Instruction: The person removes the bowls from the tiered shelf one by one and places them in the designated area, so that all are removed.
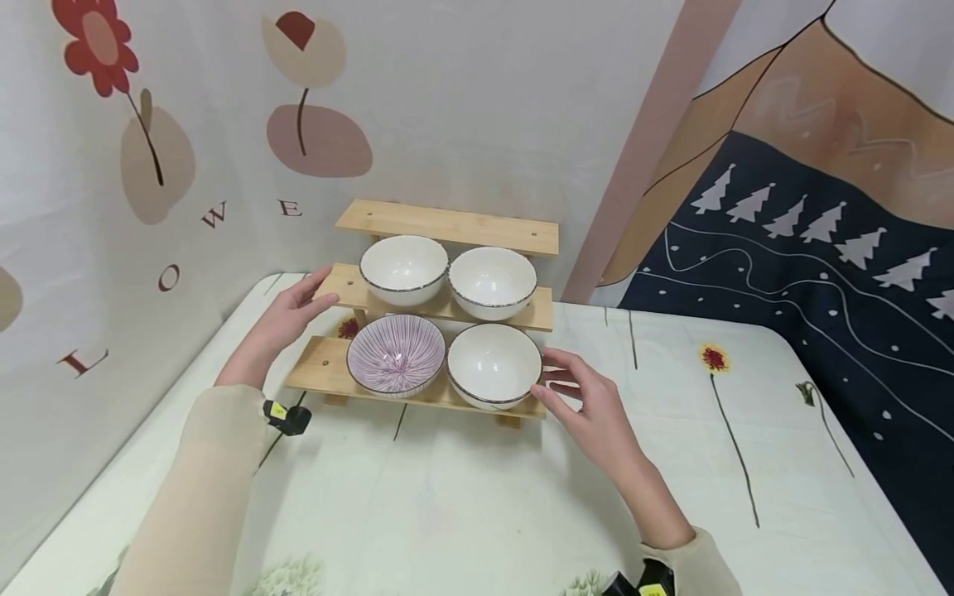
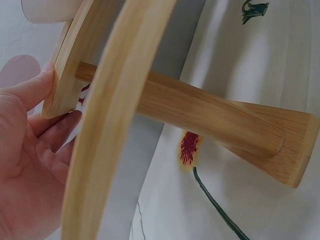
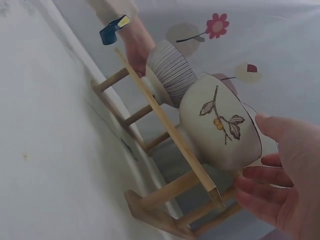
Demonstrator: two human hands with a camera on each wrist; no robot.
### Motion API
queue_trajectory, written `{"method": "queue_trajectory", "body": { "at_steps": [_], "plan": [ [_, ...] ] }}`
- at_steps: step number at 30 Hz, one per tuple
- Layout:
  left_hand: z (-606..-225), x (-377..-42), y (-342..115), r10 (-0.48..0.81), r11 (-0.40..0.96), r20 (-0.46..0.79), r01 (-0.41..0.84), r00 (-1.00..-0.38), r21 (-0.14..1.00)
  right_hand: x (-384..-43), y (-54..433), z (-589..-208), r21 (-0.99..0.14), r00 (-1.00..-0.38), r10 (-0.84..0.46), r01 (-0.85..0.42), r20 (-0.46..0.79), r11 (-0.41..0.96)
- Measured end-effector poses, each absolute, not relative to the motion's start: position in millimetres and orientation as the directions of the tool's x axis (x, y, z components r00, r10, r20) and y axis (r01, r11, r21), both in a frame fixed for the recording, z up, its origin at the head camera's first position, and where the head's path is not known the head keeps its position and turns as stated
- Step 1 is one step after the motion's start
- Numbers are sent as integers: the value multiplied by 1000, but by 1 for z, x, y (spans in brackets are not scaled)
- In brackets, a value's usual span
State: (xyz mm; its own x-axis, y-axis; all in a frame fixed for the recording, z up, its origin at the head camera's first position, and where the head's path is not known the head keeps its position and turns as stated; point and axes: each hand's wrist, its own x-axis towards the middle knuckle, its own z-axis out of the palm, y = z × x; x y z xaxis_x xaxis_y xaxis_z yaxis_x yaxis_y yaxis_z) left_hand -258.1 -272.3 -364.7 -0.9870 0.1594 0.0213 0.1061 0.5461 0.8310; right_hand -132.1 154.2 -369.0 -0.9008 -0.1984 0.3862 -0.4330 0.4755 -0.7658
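A three-tier wooden shelf rack (image 1: 320, 364) holds several bowls. My left hand (image 1: 286, 319) grips the left end of its middle board, thumb on one face and fingers on the other in the left wrist view. The lower board carries a purple-striped bowl (image 1: 395, 356) and, on its right, a white bowl (image 1: 495, 364). My right hand (image 1: 585, 401) is at that white bowl's right side, thumb and fingertips right at its wall, fingers loosely bent. In the right wrist view this bowl's outside shows a painted branch (image 3: 220, 120). Two more white bowls (image 1: 404, 269) stand on the middle board.
The top board (image 1: 447, 223) of the rack bears nothing. Behind stands a printed cloth backdrop (image 1: 477, 108). A pale tablecloth (image 1: 447, 505) with printed flowers lies under the rack, and a dark printed cloth (image 1: 820, 273) hangs at the right.
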Motion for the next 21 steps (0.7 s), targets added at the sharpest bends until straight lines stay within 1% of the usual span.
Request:
{"method": "queue_trajectory", "body": {
  "at_steps": [8, 15, 21],
  "plan": [
    [-366, -260, -273, 161, 538, 21, 106, -987, 836, -133, 149, -369, -824, -934, -158, -357, 320, 441],
    [-364, -257, -271, 168, 524, 39, 123, -985, 843, -135, 143, -370, -862, -949, -124, -314, 289, 398],
    [-363, -256, -271, 169, 522, 44, 127, -985, 844, -135, 138, -367, -885, -968, -93, -251, 233, 392]
  ]
}}
